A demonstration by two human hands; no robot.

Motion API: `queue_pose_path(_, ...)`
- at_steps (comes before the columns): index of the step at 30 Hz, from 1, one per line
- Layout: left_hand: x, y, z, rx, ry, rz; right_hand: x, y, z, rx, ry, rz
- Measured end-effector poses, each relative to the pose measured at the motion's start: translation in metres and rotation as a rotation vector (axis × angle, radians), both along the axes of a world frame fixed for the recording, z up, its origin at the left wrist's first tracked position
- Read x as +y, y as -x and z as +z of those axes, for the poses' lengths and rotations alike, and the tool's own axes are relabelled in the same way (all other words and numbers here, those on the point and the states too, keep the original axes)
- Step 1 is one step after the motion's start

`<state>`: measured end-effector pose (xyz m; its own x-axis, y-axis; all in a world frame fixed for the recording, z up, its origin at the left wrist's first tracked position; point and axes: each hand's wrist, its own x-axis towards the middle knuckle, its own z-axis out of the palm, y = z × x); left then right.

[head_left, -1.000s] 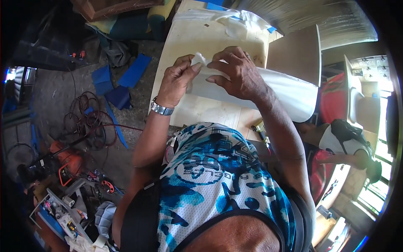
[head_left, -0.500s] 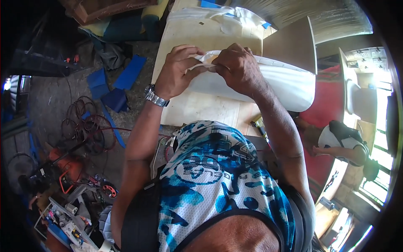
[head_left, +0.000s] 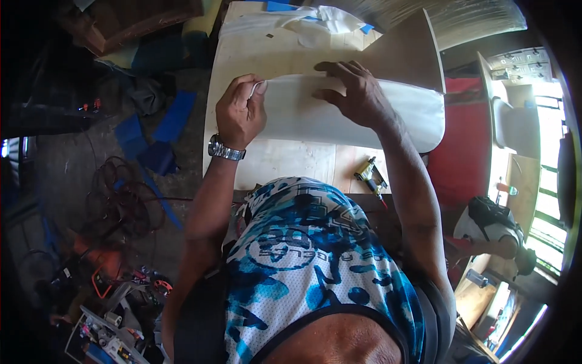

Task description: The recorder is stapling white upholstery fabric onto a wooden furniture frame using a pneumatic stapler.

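Observation:
A long, white-covered panel [head_left: 297, 121] with a rounded right end lies across the wooden table [head_left: 285, 159] in front of me. At its left end my left hand [head_left: 240, 113] is closed, pinching the edge of the white covering between thumb and fingers. My right hand [head_left: 359, 97] hovers over or rests on the panel's far edge, fingers apart and holding nothing; whether it touches the surface I cannot tell. Closer to me, on the table's near right part, lies a yellowish staple gun [head_left: 370, 176].
Crumpled white material [head_left: 330, 19] lies at the table's far end. A brown board [head_left: 409, 54] stands beyond the panel's right part. Blue pieces [head_left: 176, 115] and a coiled hose [head_left: 118, 188] lie on the floor at left. Another person [head_left: 491, 227] is at the right.
My right hand has let go of the white edge, opened and moved away from my left hand. The panel's far edge now shows smooth white covering. The staple gun has come into fuller view.

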<state>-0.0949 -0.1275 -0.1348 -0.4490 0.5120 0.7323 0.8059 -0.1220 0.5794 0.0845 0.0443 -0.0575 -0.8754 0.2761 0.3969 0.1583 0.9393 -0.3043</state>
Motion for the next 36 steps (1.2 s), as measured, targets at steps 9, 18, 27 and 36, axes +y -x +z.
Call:
queue_pose_path(9,-0.009,0.007,-0.002,0.077,0.041,-0.047,-0.028,0.043,-0.013,-0.02,0.023,0.223)
queue_pose_path(18,-0.03,0.013,0.026,-0.223,0.166,-0.241,-0.022,0.051,-0.015,-0.063,0.136,0.222)
queue_pose_path(27,-0.017,0.003,0.015,-0.163,0.137,-0.163,-0.023,0.043,-0.008,-0.023,0.102,0.229)
queue_pose_path(36,-0.007,-0.003,0.004,-0.035,0.035,-0.091,-0.02,0.036,-0.019,0.061,0.038,0.136)
